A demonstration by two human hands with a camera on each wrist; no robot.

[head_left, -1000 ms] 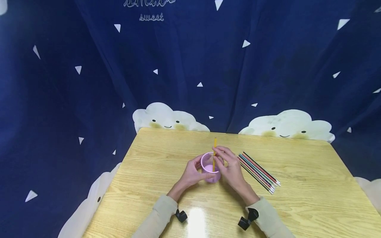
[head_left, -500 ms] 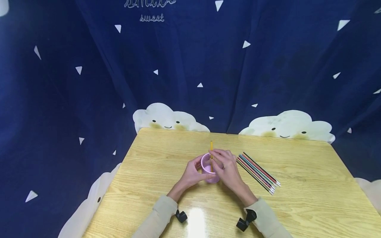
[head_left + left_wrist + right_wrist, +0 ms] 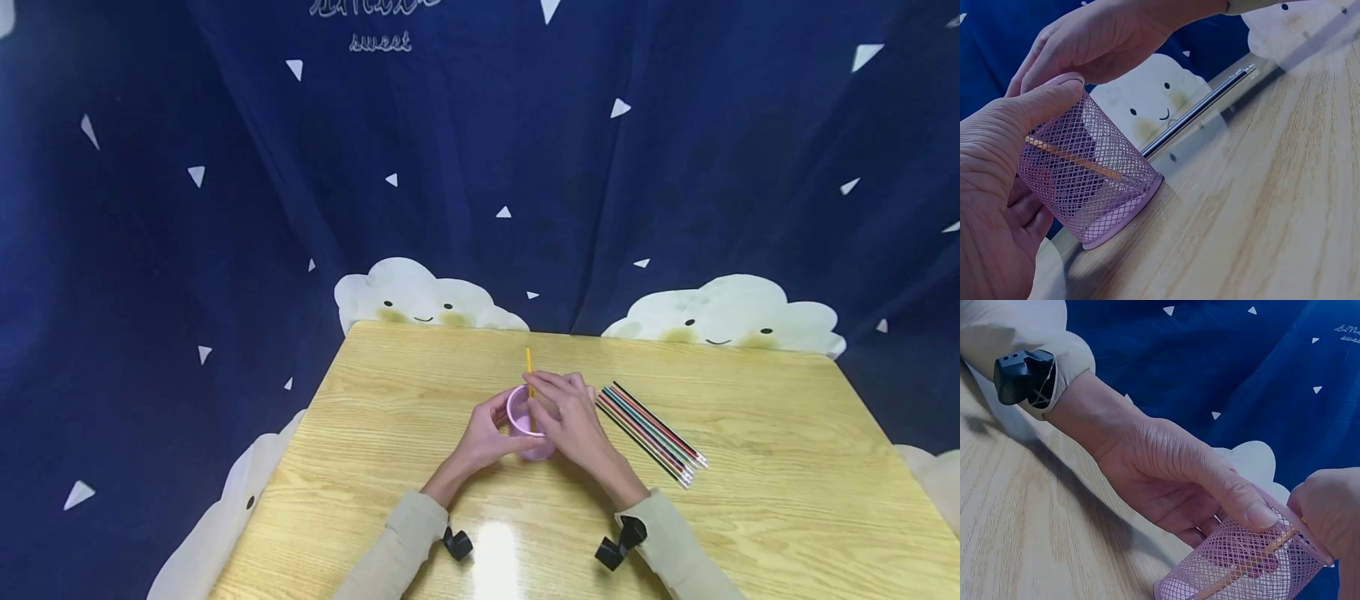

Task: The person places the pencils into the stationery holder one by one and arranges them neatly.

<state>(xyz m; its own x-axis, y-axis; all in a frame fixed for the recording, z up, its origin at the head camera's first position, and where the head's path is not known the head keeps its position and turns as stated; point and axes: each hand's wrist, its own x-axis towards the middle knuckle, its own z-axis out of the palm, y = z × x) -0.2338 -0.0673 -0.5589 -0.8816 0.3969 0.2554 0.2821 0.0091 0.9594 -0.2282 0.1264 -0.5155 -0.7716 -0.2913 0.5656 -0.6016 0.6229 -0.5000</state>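
The left hand (image 3: 483, 435) has its grip curled round a pink mesh pencil cup (image 3: 1100, 181), thumb lying along the wall near the rim; the cup stands on the wood-grained surface (image 3: 780, 450), around the middle from side to side and nearer the far edge, with a strip of wood between it and that edge; the right hand (image 3: 576, 425) pinches a yellow pencil (image 3: 528, 362), its grip together on the shaft by the rim; the pencil is nearly upright, top end above the rim, lower part inside the cup, though whether it touches the bottom I cannot tell; just right of that hand, a slanting row of coloured pencils (image 3: 651, 435) lies flat; from their lower ends bare wood runs wide to the right edge, and more runs from the left hand to the left edge.
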